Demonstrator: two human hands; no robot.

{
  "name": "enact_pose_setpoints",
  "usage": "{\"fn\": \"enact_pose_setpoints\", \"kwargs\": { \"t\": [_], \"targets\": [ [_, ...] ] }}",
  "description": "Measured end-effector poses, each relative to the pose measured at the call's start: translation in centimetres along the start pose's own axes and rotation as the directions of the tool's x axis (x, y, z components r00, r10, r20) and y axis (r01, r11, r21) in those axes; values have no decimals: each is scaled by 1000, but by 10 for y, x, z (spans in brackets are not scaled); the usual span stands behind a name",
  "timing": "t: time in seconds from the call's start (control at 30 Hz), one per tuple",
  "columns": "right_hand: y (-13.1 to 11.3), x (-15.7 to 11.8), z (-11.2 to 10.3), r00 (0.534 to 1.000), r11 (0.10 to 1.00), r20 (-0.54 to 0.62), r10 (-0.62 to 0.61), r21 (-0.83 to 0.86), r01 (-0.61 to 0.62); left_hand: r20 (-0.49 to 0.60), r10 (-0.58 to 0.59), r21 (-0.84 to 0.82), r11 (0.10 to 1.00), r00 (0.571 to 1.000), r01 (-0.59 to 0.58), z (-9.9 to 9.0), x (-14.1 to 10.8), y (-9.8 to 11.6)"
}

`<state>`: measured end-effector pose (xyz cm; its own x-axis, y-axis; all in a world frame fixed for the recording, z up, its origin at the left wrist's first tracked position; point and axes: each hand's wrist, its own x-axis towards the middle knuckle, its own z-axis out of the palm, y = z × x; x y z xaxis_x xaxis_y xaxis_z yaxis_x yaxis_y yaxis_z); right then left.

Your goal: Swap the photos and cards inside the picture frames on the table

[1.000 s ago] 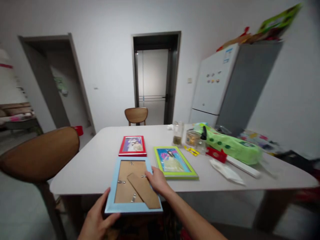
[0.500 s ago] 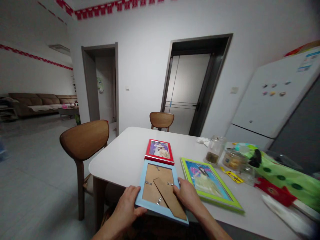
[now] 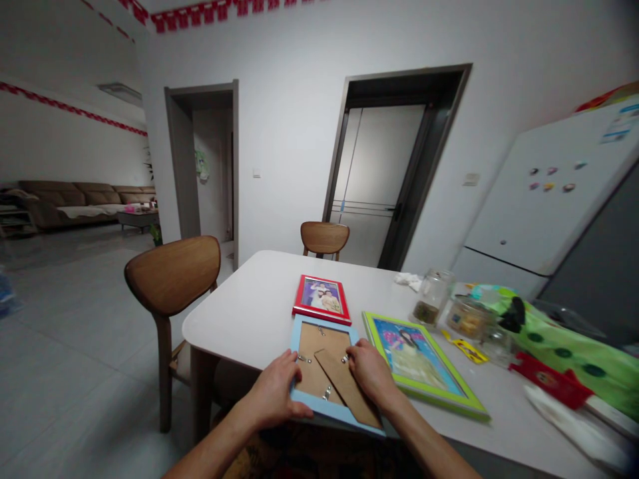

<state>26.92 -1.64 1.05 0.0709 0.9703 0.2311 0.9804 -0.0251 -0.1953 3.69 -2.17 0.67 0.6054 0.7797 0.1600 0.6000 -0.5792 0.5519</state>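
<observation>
A light-blue picture frame (image 3: 324,406) lies face down at the table's near edge. Its brown backboard (image 3: 312,336) faces up, with a slanted stand leg (image 3: 344,386) and several small metal clips around it. My left hand (image 3: 274,392) grips the frame's left side, thumb along the near edge. At the right side, my right hand (image 3: 372,372) has its fingers closed at the right metal clip (image 3: 345,359); the fingertips partly hide it. Touching the blue frame's far end is a red picture frame (image 3: 322,299), photo up. A green picture frame (image 3: 424,362) lies to the right, also photo up.
The white table (image 3: 244,306) carries a glass jar (image 3: 432,299), a round container (image 3: 466,318), a yellow packet (image 3: 470,351), a red item (image 3: 549,379) and a green bag (image 3: 569,342) at right. Wooden chairs stand left (image 3: 174,276) and at the far side (image 3: 324,237).
My right hand has moved from the frame's right edge up to the right clip, fingers now curled there. My left hand has slid slightly up the left side. The view has shifted a little.
</observation>
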Motion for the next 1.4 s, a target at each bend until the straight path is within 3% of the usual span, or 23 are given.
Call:
{"fn": "enact_pose_setpoints", "kwargs": {
  "t": [0.17, 0.27, 0.37, 0.73, 0.93, 1.23, 1.4],
  "targets": [
    [-13, -17, -11, 997, 995, -19, -74, 67, 76, -31, 7, -40, 999, 999, -9, 1, -2, -1],
    [-24, -32, -18, 959, 934, 105, -264, 278, 227, -40, -13, -48, 999, 999, 11, 3, -2, -1],
    [-31, -39, -20, 919, 883, 200, -339, 404, 238, -37, -16, -34, 999, 999, 15, 3, -2, 0],
    [-46, -27, -3, 970, 907, 61, -237, 371, 199, -55, -32, -27, 999, 998, 30, 10, -1, -3],
    [-60, -10, -7, 942, 918, 167, -292, 326, 227, -58, -38, -23, 999, 998, 37, 8, -2, -5],
    [-87, 7, 13, 989, 971, -18, -146, 190, 147, -50, -54, -16, 998, 997, 53, 5, -3, -2],
    [-76, 18, 19, 995, 984, -43, -90, 147, 95, -50, -50, -20, 999, 997, 49, 6, -3, -3]
  ]
}}
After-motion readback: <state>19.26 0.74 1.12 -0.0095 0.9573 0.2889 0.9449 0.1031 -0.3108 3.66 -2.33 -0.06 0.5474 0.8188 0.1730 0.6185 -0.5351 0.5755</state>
